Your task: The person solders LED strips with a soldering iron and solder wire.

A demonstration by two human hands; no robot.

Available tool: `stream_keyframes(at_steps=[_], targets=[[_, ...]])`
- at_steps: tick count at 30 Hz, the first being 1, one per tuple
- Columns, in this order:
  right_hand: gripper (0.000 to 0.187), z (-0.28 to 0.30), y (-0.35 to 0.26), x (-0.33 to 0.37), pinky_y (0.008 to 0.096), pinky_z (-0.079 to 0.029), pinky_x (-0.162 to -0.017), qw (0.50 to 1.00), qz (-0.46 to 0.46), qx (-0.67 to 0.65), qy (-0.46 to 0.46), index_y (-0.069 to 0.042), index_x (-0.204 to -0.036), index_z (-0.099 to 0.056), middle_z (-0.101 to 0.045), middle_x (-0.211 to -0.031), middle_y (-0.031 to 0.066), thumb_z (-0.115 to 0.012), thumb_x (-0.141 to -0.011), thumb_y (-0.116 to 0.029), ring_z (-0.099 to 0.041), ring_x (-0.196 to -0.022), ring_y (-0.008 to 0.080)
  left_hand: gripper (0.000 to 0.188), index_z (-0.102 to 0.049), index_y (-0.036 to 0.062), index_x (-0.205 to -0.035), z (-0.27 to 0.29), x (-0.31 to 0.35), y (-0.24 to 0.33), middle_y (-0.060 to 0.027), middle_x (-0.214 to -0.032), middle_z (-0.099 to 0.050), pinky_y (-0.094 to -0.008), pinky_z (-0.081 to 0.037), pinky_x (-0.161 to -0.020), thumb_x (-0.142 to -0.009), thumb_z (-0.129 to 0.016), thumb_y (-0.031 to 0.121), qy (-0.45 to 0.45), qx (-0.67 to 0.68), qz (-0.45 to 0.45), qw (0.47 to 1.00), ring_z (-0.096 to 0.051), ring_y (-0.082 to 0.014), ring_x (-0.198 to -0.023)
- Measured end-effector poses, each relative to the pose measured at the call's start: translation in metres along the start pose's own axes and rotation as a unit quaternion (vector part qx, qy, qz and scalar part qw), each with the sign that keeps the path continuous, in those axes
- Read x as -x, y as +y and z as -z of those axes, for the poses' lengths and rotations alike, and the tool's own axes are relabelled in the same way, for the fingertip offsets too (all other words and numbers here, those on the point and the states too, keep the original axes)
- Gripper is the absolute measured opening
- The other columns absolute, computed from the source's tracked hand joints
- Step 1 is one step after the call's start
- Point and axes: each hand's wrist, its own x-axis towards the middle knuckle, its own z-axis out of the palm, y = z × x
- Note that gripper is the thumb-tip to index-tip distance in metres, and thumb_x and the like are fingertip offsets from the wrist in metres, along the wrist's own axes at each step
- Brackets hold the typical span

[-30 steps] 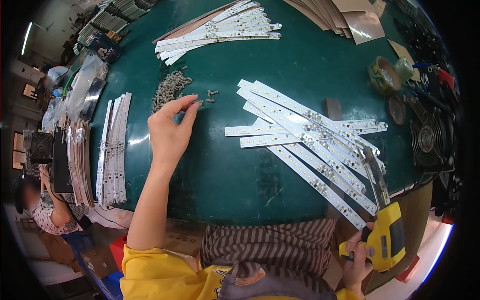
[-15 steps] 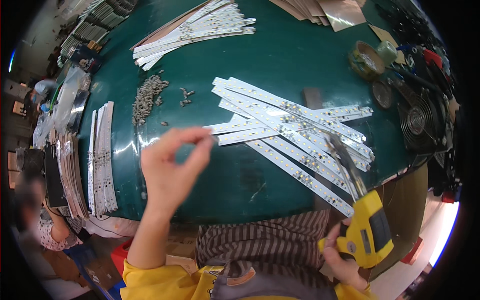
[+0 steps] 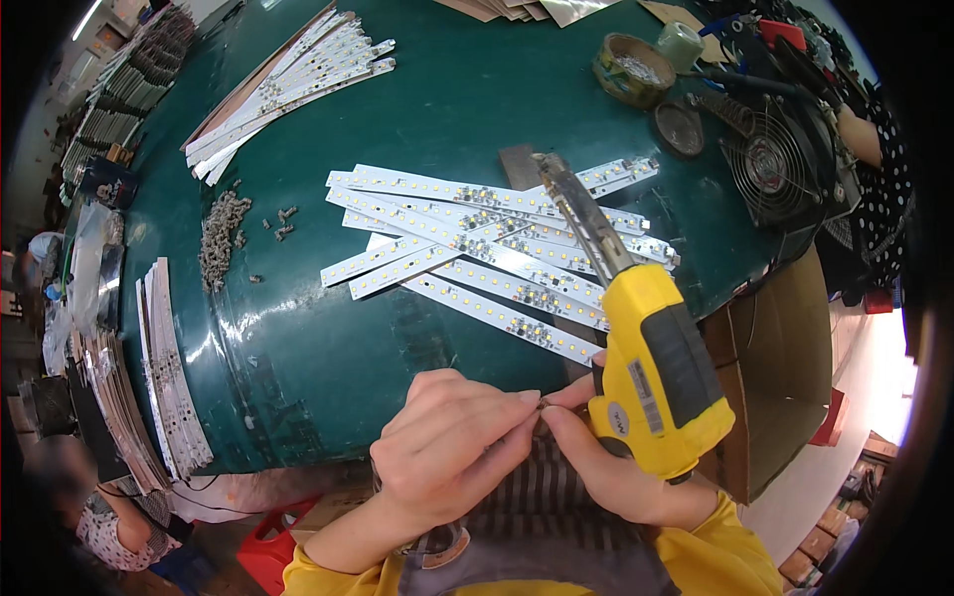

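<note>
My left hand (image 3: 442, 447) and my right hand (image 3: 611, 467) meet in front of the table edge, fingertips touching. Between them the fingers pinch a tiny brownish piece (image 3: 543, 403), too small to name. A yellow and black soldering gun (image 3: 646, 372) rests in my right hand, its long metal tip pointing up and away over the strips. Several white LED strips (image 3: 477, 233) lie crossed over one another on the green table, beyond both hands. To their left is a heap of small greyish metal parts (image 3: 221, 238), with a few loose ones beside it.
More LED strips lie in a fanned stack (image 3: 288, 89) at the far left and a bundle (image 3: 164, 368) at the near left. A round tin (image 3: 633, 72) and a fan (image 3: 770, 159) stand far right. A cardboard box (image 3: 780, 368) is at the right. Other people sit at both sides.
My left hand has come down and right from beside the strips to meet my right hand. The right hand has moved up and left with the soldering gun. The view has shifted.
</note>
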Motion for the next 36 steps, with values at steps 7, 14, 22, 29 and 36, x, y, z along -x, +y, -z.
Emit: stream_keyframes(at_steps=[7, 14, 22, 29, 36], targets=[[0.017, 0.001, 0.001, 0.0, 0.0238, -0.048, -0.067, 1.0, -0.019, 0.012, 0.006, -0.004, -0.105, -0.061, -0.063, -0.093, 0.0037, -0.07, -0.09, -0.004, -0.059, -0.077, 0.0097, 0.024, -0.074, 0.0008, -0.091, -0.006, 0.006, 0.007, -0.0057, -0.078, -0.071, -0.0293, -0.047, -0.066, -0.069, -0.079, -0.005, 0.018, 0.035, 0.098, 0.994, -0.065, -0.018, -0.065], [0.051, 0.009, 0.003, 0.001, 0.0255, -0.05, -0.08, 0.988, 0.041, 0.136, -0.063, 0.0, -0.129, -0.035, -0.065, -0.099, 0.0061, -0.065, -0.089, 0.005, -0.065, -0.088, 0.0121, 0.024, -0.073, -0.0009, -0.097, -0.013, 0.015, 0.007, -0.0087, -0.079, -0.071, -0.0268, -0.05, -0.068, -0.073, -0.076, -0.005, 0.01, 0.151, 0.216, 0.965, -0.065, -0.0165, -0.068], [0.052, 0.007, 0.0, 0.002, 0.0266, -0.052, -0.079, 0.994, -0.015, 0.083, -0.065, -0.001, -0.132, -0.033, -0.063, -0.101, 0.0082, -0.063, -0.09, 0.005, -0.066, -0.088, 0.0141, 0.024, -0.071, -0.0052, -0.103, -0.017, 0.014, 0.011, -0.0108, -0.092, -0.072, -0.0251, -0.051, -0.075, -0.08, -0.072, -0.009, 0.011, 0.334, 0.324, 0.885, -0.066, -0.0135, -0.083], [0.054, 0.006, 0.002, 0.003, 0.026, -0.052, -0.076, 0.995, -0.001, 0.068, -0.07, -0.001, -0.134, -0.03, -0.062, -0.101, 0.0091, -0.061, -0.091, 0.006, -0.065, -0.087, 0.0141, 0.02, -0.072, -0.0057, -0.097, -0.022, 0.015, 0.009, -0.0119, -0.094, -0.073, -0.0255, -0.051, -0.074, -0.078, -0.074, -0.011, 0.049, 0.341, 0.307, 0.887, -0.065, -0.0133, -0.082], [0.054, 0.006, 0.003, 0.002, 0.0261, -0.051, -0.075, 0.996, -0.007, 0.049, -0.069, -0.002, -0.134, -0.029, -0.062, -0.1, 0.0093, -0.06, -0.091, 0.007, -0.063, -0.084, 0.0128, 0.02, -0.072, -0.0024, -0.089, -0.025, 0.017, -0.001, -0.0128, -0.089, -0.074, -0.0303, -0.051, -0.074, -0.072, -0.078, -0.011, 0.08, 0.259, 0.184, 0.945, -0.068, -0.0174, -0.077]])
